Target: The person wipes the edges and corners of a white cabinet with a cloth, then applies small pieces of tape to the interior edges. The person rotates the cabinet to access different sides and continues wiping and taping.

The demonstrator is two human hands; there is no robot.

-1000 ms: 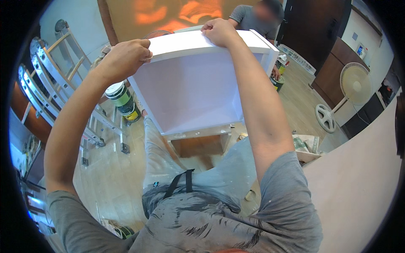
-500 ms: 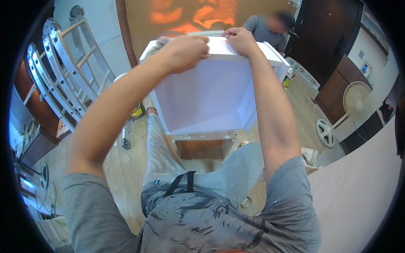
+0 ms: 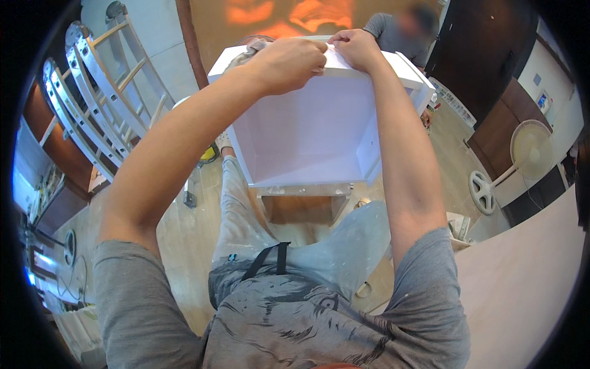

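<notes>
A white open-fronted cabinet box (image 3: 307, 135) stands in front of me, its hollow facing me. Both hands are up on its top edge, close together. My left hand (image 3: 289, 61) is curled, with its fingertips pinching a thin white strip (image 3: 335, 58) that lies along that edge. My right hand (image 3: 356, 48) pinches the same strip from the other side, fingers closed. The box rests on a small wooden stand (image 3: 301, 209) between my knees.
A folded aluminium ladder (image 3: 92, 98) leans at the left. Another person (image 3: 399, 31) stands behind the box. A pedestal fan (image 3: 528, 147) and dark wooden doors (image 3: 479, 55) are on the right. A pale wooden board (image 3: 522, 277) fills the lower right.
My left hand has slid from the box's left corner along the top edge to meet my right hand near the middle. The box now faces me more squarely.
</notes>
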